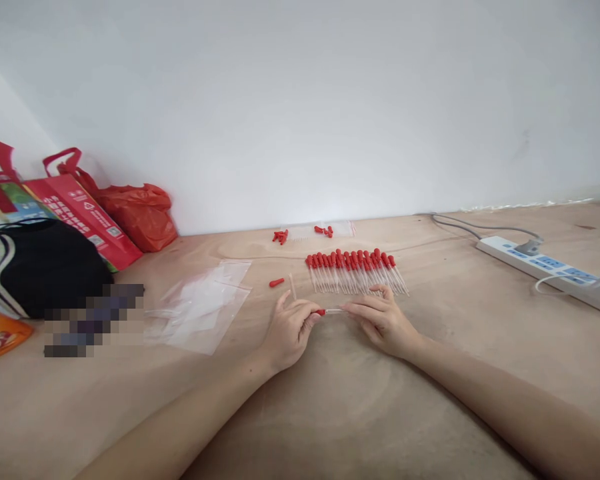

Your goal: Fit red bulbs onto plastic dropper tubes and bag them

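Between my two hands lies a dropper, with its red rubber bulb [321,312] to the left and its clear glass tube [334,311] to the right. My left hand [293,327] pinches the bulb, hiding most of it. The fingers of my right hand [383,320] are closed on the tube's other end. Just beyond my left hand are a loose red bulb [277,283] and a loose clear tube [293,285]. Past my right hand, several red-topped droppers [350,270] lie side by side in a row, bulbs away from me.
Clear plastic bags [205,307] lie to the left. Red bulbs [281,237] and a small clear bag [343,229] lie by the wall. Shopping bags [90,213] and a black drawstring bag [45,267] stand far left. A white power strip [545,267] with cables is at right.
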A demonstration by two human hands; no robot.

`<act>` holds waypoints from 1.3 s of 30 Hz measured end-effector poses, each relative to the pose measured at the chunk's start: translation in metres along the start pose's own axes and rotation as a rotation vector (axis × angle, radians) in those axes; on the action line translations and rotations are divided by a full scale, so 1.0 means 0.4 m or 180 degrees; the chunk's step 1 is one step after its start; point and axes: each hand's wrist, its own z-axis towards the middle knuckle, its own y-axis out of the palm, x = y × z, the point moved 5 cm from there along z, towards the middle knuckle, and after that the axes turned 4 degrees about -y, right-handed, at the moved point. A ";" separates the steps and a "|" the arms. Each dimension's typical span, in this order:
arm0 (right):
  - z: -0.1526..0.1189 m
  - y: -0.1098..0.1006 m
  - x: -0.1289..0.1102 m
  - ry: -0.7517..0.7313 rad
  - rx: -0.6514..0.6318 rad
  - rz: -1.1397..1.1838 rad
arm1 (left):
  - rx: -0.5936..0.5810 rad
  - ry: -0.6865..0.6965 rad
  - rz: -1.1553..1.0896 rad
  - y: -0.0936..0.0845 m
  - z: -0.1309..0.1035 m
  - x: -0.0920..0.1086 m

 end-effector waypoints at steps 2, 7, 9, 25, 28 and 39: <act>-0.001 0.003 0.000 -0.0021 -0.0030 0.0025 | 0.0012 0.0023 -0.0040 -0.001 0.001 0.001; -0.005 0.004 0.000 -0.0148 0.0073 0.0098 | 0.0004 0.0062 -0.0119 -0.003 0.002 0.002; -0.005 0.006 -0.001 -0.0178 0.0069 0.0090 | 0.0004 0.0102 -0.0156 -0.001 0.001 0.003; 0.016 0.016 -0.050 -0.0299 0.0004 -0.0223 | 0.0113 0.0537 0.0045 0.001 -0.011 0.025; 0.017 0.024 -0.055 -0.0273 -0.0068 -0.0201 | 0.0130 0.0668 0.0065 0.004 -0.015 0.031; 0.040 0.022 -0.050 -0.0055 -0.0392 -0.0391 | 0.0369 0.0699 0.0313 -0.019 0.003 0.020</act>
